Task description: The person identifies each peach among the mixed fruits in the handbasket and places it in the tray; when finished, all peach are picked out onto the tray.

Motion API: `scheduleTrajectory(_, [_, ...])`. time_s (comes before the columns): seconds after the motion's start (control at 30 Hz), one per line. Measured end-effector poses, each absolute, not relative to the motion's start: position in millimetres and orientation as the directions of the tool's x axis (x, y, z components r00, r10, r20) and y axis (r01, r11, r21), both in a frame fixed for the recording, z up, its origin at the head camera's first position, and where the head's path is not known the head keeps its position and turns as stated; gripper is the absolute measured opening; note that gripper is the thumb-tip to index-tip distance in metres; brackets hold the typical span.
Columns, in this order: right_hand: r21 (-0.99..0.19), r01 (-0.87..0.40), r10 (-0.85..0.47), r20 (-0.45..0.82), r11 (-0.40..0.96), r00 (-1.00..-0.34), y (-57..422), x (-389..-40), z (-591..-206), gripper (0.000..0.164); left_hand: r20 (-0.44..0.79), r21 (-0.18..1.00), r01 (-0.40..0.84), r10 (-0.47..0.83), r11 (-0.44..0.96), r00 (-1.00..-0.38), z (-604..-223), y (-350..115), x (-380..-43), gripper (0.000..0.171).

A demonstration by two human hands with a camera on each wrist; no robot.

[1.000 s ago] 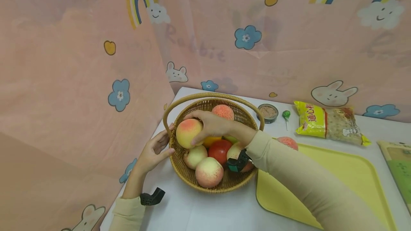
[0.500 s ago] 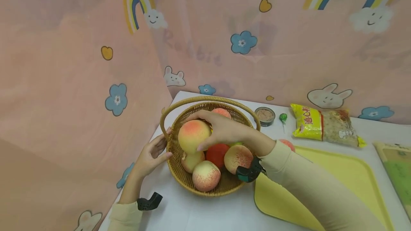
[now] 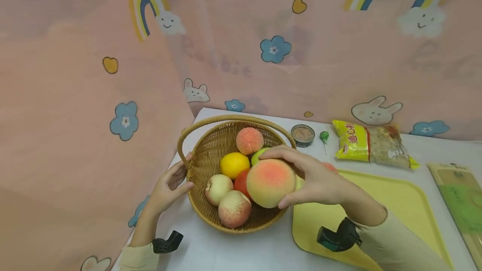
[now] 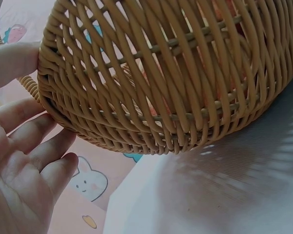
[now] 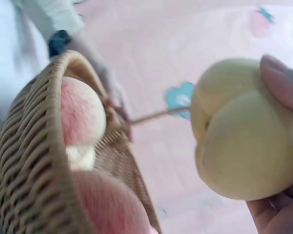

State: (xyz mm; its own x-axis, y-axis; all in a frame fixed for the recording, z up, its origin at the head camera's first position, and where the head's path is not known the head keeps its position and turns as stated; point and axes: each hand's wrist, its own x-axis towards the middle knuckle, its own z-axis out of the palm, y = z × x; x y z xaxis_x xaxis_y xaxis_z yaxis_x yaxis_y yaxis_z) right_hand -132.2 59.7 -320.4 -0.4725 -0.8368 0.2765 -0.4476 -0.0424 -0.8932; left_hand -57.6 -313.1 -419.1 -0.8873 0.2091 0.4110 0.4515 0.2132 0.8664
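Note:
A large yellow-and-pink peach is in my right hand, gripped between thumb and fingers, above the right side of the wicker basket. Its creased pale underside shows in the right wrist view. At the basket's left rim, beside the handle's base, my left hand holds on with thumb and fingertips. Inside the basket lie a pinkish-red fruit, a yellow lemon-like fruit, a green fruit, a red fruit partly hidden by the peach, and two smaller pale peaches.
Right of the basket lies a yellow tray, with a pinkish fruit partly hidden by my hand. Behind it are a round tin, a green lollipop and a yellow food bag. A green-and-brown packet lies far right.
My right hand has carried the large peach from the basket's left side over to its right side. The left hand keeps its place at the rim.

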Motion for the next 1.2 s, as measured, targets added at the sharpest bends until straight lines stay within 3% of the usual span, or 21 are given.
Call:
scheduleTrajectory(0.17, [-0.887,-0.456,-0.766,0.340,-0.069,-0.546,106,-131,-339,0.085,0.436,0.858,0.476,0.215,0.193,-0.874,-416,-316,-57,0.063])
scheduleTrajectory(0.47, [-0.881,-0.463,-0.592,0.323,0.096,-0.738,182,-138,-388,0.083,0.458,0.849,0.495,0.211,0.184,-0.864,-412,-317,-55,0.065])
scheduleTrajectory(0.57, [-0.864,-0.456,-0.530,0.291,0.212,-0.797,198,-144,-401,0.081,0.444,0.855,0.481,0.205,0.195,-0.872,-413,-317,-56,0.065])
scheduleTrajectory(0.9, [-0.794,-0.335,-0.407,0.122,0.507,-0.905,229,-160,-440,0.078,0.450,0.854,0.488,0.215,0.180,-0.867,-418,-317,-58,0.066])
scheduleTrajectory(1.2, [-0.803,-0.250,-0.383,0.029,0.541,-0.923,247,-161,-458,0.081,0.453,0.851,0.496,0.238,0.171,-0.859,-421,-315,-60,0.065])
